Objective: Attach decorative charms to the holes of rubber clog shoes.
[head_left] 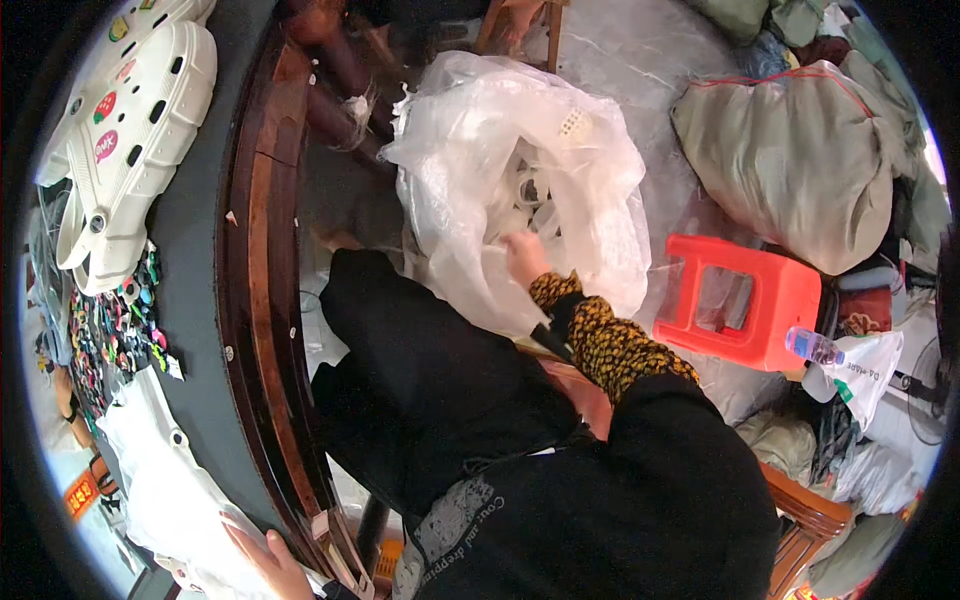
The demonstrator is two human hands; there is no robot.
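My right hand is at the mouth of a large white plastic sack, its sleeve cuff in black and yellow. Its fingers are blurred against the plastic, so their grip does not show. Inside the sack lie pale loose pieces. At the lower left, my left hand lies with fingers stretched along a white object on the dark table. Glare hides much of that object's shape; a small round stud shows on it.
A large white clog with charms stands on the table beside a heap of colourful small charms. Right of the sack are a red plastic stool, a clear bottle and a full beige bag. Another person's hand shows at far left.
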